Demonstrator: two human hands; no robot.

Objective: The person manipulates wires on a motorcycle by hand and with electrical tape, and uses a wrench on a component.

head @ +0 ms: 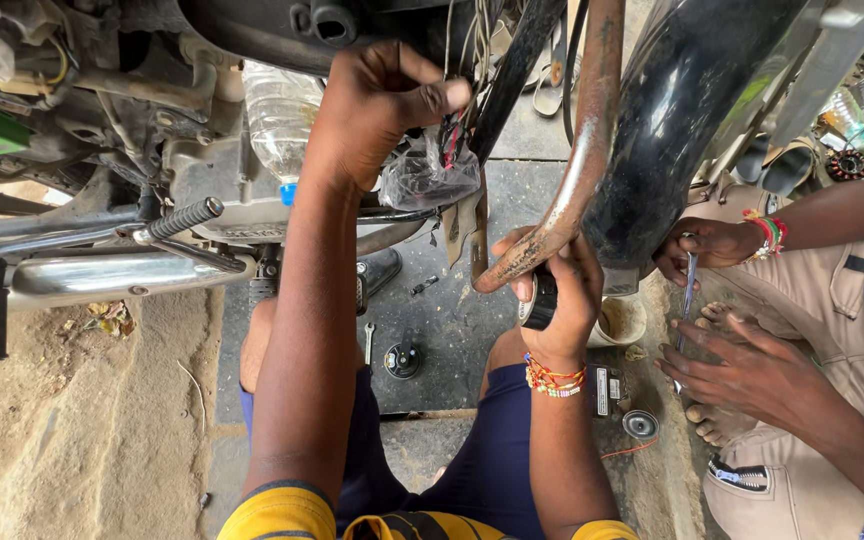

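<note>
Under the motorcycle, the wires (455,125) ran up out of sight, and the plastic bag (430,178) blurred whatever it wrapped. The left hand (377,105) pinched those wires between thumb and fingers, just above the bag. The right hand (562,295) was closed around a roll of black tape (540,300), mostly hidden, beside the rusty pipe (567,190).

Between the knees, the dark floor slab (442,330) has some open room, but a small wrench (368,342) and a round black part (403,360) lie there. Above, the wires (457,130), the plastic bag (430,178) and the rusty pipe (577,160) crowd the passage. On the right, another person's hands (742,310) block the way. The sandy ground (72,430) at left is open.
</note>
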